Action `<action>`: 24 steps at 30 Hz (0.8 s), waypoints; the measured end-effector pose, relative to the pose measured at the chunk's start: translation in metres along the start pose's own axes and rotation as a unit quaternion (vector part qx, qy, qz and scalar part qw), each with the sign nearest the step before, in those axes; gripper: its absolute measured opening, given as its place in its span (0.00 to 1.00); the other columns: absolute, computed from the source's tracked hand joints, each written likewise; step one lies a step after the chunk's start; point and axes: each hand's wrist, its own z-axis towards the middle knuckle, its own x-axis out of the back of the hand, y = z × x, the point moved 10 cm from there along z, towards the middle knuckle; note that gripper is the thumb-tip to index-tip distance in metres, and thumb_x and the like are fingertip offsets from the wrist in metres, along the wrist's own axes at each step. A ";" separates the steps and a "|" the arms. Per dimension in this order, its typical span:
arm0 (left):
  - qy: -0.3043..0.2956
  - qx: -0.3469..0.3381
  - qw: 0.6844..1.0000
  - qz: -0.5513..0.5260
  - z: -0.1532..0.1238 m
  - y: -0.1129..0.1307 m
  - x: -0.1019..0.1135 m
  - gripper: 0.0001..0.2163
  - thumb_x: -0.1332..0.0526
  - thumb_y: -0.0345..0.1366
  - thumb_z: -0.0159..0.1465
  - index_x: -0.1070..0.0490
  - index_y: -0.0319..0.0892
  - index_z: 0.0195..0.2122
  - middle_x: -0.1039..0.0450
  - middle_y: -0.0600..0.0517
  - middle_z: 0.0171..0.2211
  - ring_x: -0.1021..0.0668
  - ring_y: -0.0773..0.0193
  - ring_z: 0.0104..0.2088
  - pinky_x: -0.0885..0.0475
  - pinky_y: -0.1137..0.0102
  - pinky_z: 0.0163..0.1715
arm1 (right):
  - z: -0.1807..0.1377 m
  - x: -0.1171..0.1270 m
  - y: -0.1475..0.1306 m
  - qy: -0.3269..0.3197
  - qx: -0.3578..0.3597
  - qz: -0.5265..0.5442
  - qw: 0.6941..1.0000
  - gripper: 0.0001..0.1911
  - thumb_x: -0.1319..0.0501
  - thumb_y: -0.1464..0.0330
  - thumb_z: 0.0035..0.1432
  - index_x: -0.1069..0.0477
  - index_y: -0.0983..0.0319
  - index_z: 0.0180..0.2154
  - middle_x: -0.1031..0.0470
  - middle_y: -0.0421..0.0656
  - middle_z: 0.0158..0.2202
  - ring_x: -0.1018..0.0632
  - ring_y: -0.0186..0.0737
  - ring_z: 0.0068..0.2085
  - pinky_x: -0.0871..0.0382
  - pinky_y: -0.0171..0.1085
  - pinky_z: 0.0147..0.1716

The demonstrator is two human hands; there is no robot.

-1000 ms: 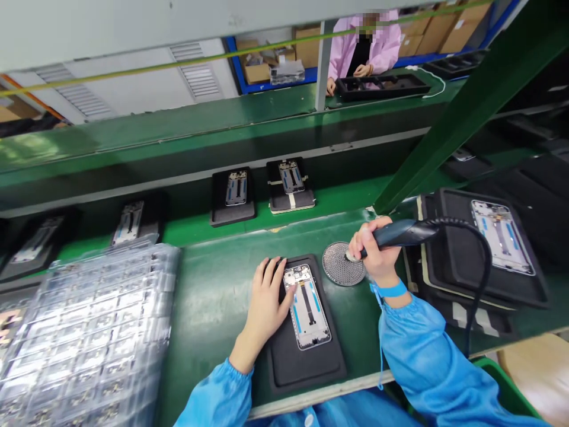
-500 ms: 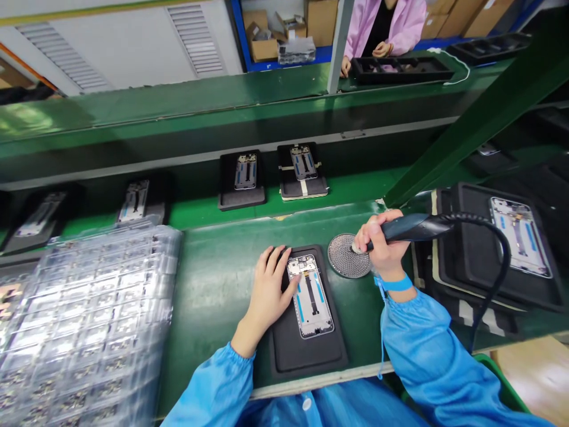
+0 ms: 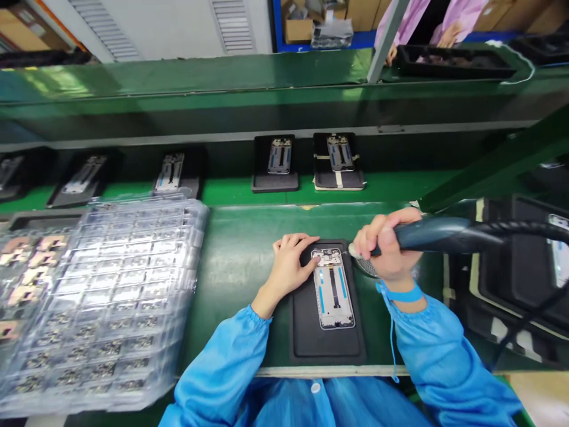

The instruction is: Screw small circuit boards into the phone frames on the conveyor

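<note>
My right hand [image 3: 393, 246] wraps around the dark grey electric screwdriver [image 3: 444, 233], whose pale tip points left at the top right corner of a phone frame [image 3: 335, 290]. Contact between tip and frame cannot be made out. The frame, with blue strips and a black ribbon cable, lies on a black foam tray [image 3: 326, 347]. My left hand [image 3: 291, 261] rests at the tray's upper left, fingers stretched over its top edge and thumb on the frame's upper part. Behind the screwdriver, a round perforated metal plate [image 3: 368, 267] is mostly hidden.
Stacked clear plastic trays [image 3: 115, 284] with small parts cover the left bench. Black trays [image 3: 502, 279] are piled at right, by the screwdriver's cord. On the green line behind sit several trays with phone frames [image 3: 280, 156]. Across it, a person in pink [image 3: 462, 24] has hands by a black bin.
My right hand and the screwdriver have moved from over the perforated plate to the frame's top right corner. My left fingers have shifted along the tray's top edge. The view has also shifted.
</note>
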 end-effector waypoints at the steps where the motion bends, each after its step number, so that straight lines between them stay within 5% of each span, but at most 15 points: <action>1: 0.001 -0.001 1.000 -0.004 -0.001 0.002 -0.001 0.26 0.25 0.41 0.84 0.14 0.55 0.82 0.14 0.44 0.74 0.21 0.41 0.77 0.31 0.46 0.80 | -0.001 -0.014 0.007 -0.015 -0.016 0.010 1.000 0.20 0.21 0.52 0.84 0.29 0.50 0.49 0.28 0.27 0.28 0.31 0.31 0.18 0.26 0.33 0.20; 5: 0.001 -0.009 1.000 -0.014 -0.002 0.008 -0.002 0.26 0.26 0.43 0.85 0.14 0.55 0.82 0.14 0.43 0.73 0.21 0.40 0.76 0.30 0.45 0.80 | -0.008 -0.045 0.034 -0.063 -0.074 0.034 0.995 0.20 0.20 0.54 0.84 0.29 0.50 0.49 0.26 0.27 0.29 0.28 0.31 0.19 0.24 0.33 0.21; 24: 0.006 -0.017 1.000 -0.016 -0.001 0.014 -0.006 0.26 0.26 0.43 0.85 0.15 0.54 0.82 0.15 0.43 0.74 0.20 0.40 0.75 0.27 0.42 0.79 | -0.017 -0.045 0.046 -0.094 -0.092 -0.023 0.991 0.20 0.20 0.55 0.84 0.30 0.50 0.50 0.28 0.28 0.31 0.31 0.31 0.20 0.26 0.35 0.23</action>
